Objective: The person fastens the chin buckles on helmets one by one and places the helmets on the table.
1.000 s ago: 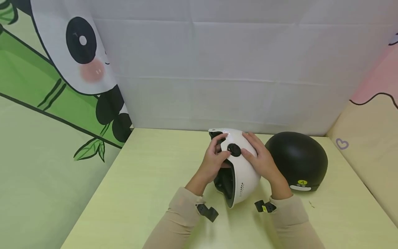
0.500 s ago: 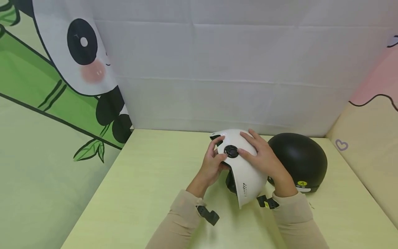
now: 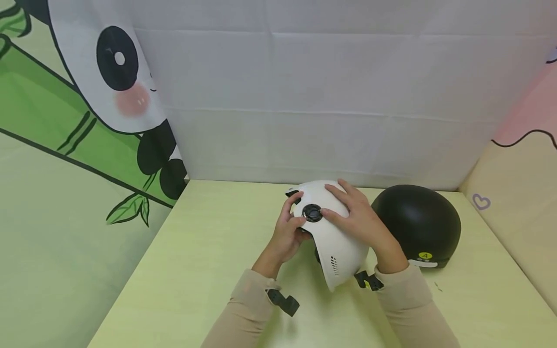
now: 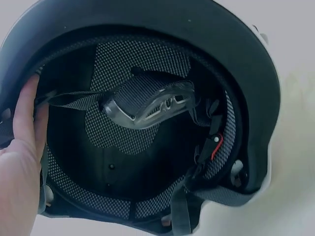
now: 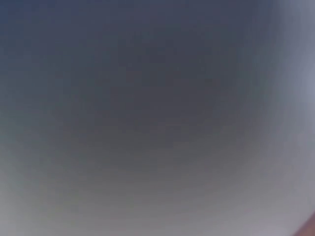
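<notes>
A glossy white helmet [image 3: 337, 241] with a round black side piece [image 3: 312, 212] is between my hands in the head view. The left hand [image 3: 287, 232] grips its left edge, thumb on the outer shell beside the black piece. In the left wrist view, this hand's fingers [image 4: 29, 113] reach inside the rim, against dark lining with mesh padding, black straps [image 4: 211, 132] and a red tab [image 4: 216, 147]. My right hand [image 3: 361, 220] rests spread over the dome, thumb tip at the black piece's right edge. The right wrist view is a grey blur with a reddish corner.
A matte black helmet [image 3: 417, 222] with a yellow "A" sticker [image 3: 425, 255] stands on the pale yellow table [image 3: 209, 270], just right of the right hand. Behind the table hangs a white sheet [image 3: 278, 121], with printed cartoon walls at both sides.
Both hands have turned the white helmet so its dark opening shows far less in the head view. It has shifted slightly left over the last half second. The black helmet stays put.
</notes>
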Tool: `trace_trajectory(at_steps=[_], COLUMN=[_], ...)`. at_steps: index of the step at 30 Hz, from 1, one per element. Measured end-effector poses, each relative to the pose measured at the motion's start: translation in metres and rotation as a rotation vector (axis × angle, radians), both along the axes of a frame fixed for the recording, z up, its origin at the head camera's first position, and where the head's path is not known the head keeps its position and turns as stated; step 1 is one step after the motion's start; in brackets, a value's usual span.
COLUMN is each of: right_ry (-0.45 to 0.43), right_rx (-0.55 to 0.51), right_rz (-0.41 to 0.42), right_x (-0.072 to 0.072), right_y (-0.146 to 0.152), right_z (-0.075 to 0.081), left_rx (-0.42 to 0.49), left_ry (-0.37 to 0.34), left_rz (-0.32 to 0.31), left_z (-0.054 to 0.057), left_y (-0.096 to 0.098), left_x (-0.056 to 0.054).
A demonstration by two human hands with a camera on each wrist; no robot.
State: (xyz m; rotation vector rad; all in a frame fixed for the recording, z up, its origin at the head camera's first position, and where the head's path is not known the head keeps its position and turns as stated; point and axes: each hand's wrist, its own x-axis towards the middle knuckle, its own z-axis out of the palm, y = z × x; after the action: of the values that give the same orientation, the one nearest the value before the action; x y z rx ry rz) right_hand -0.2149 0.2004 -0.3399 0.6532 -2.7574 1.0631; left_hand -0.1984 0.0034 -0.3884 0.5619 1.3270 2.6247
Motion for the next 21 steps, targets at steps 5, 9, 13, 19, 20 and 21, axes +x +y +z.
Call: trace_trajectory(at_steps=[5, 9, 13, 19, 20, 21], right_ry=[0.010, -0.002, -0.011, -0.002, 0.001, 0.001], right_rx=[0.071, 0.106, 0.119, 0.114, 0.113, 0.114], right_rz=[-0.019, -0.041, -0.056, -0.080, -0.084, -0.089], right_x=[0.002, 0.005, 0.007, 0.009, 0.010, 0.010], right_y=[-0.012, -0.018, -0.021, -0.025, -0.026, -0.026], right_z=[0.005, 0.007, 0.006, 0.002, 0.002, 0.001], left_rx=[-0.003, -0.044, -0.117, -0.182, -0.186, -0.190], left_ry=[0.006, 0.002, -0.003, -0.012, -0.015, -0.018], left_rz=[0.026, 0.052, 0.078, 0.113, 0.117, 0.119], left_z=[-0.001, 0.001, 0.003, 0.006, 0.006, 0.005], left_y=[-0.009, -0.014, -0.018, -0.021, -0.022, -0.022], left_x=[0.003, 0.007, 0.011, 0.013, 0.013, 0.014])
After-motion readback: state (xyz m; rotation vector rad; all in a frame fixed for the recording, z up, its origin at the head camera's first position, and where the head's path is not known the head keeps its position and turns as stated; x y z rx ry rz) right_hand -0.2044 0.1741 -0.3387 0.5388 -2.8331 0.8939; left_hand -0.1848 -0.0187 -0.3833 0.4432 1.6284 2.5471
